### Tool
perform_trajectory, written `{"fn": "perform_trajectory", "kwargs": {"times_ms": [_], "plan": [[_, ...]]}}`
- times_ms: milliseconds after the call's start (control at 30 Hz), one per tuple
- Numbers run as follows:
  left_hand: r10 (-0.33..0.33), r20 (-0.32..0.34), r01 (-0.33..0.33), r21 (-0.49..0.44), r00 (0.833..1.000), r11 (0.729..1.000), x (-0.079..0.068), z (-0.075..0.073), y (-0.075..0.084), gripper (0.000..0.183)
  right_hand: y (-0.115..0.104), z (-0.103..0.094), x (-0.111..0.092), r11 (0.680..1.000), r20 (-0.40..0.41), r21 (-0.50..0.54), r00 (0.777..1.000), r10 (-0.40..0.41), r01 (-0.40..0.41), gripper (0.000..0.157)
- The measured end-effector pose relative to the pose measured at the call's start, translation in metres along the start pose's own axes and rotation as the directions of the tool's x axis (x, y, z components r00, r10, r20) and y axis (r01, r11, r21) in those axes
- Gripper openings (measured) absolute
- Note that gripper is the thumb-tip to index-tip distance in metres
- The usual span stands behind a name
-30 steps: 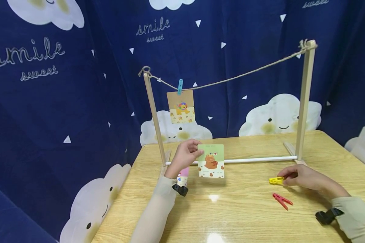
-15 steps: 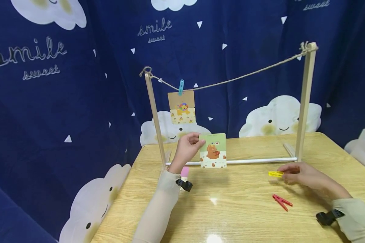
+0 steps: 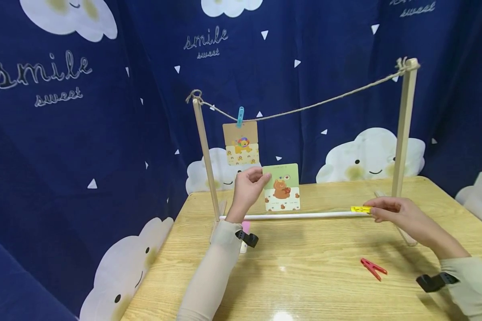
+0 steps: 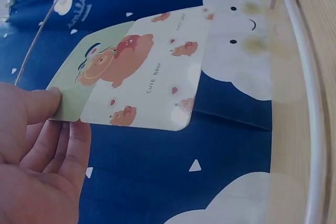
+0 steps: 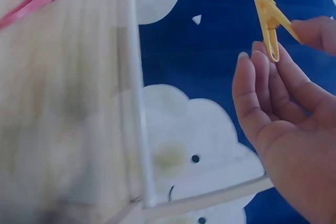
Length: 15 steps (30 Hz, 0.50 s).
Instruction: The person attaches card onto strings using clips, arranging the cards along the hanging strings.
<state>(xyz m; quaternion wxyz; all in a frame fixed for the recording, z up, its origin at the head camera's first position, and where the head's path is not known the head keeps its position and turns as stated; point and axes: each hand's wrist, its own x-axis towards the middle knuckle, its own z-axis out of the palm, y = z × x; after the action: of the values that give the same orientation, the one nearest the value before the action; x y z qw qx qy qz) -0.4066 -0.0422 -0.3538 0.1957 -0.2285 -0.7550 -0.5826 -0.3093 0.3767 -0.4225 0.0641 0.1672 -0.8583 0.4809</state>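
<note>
My left hand (image 3: 248,189) pinches a green and white bear card (image 3: 282,187) by its upper left edge, thumb in front and fingers behind. The card is upright in the air, below the twine (image 3: 317,106) and in front of the frame. In the left wrist view the thumb presses on the green part of the card (image 4: 142,72). My right hand (image 3: 405,218) holds a yellow clothespin (image 3: 360,209) above the table at the right. Between thumb and fingers, in the right wrist view, the legs of the yellow clothespin (image 5: 270,22) stand apart.
A lion card (image 3: 242,145) hangs from the twine under a blue clothespin (image 3: 240,117). A red clothespin (image 3: 372,269) lies on the table (image 3: 305,285). Wooden posts (image 3: 405,129) and a white rod (image 3: 317,215) form the frame. A pink card (image 3: 246,226) is partly hidden behind my left wrist.
My left hand has raised the bear card toward the twine. The right hand has lifted the yellow clothespin higher off the table. The red clothespin has stayed in place.
</note>
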Motion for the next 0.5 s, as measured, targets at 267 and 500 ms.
{"fn": "perform_trajectory", "kwargs": {"times_ms": [267, 500], "plan": [[0.019, -0.036, -0.02, -0.029, 0.999, 0.999, 0.008, 0.002, 0.006, 0.021, -0.041, -0.006, 0.012, 0.996, -0.063, -0.084, 0.997, -0.044, 0.039, 0.031], [0.011, -0.048, -0.013, -0.037, 0.999, 0.999, 0.013, 0.004, 0.013, 0.023, -0.078, -0.011, 0.029, 0.992, -0.11, -0.113, 0.992, -0.07, 0.057, 0.033]]}}
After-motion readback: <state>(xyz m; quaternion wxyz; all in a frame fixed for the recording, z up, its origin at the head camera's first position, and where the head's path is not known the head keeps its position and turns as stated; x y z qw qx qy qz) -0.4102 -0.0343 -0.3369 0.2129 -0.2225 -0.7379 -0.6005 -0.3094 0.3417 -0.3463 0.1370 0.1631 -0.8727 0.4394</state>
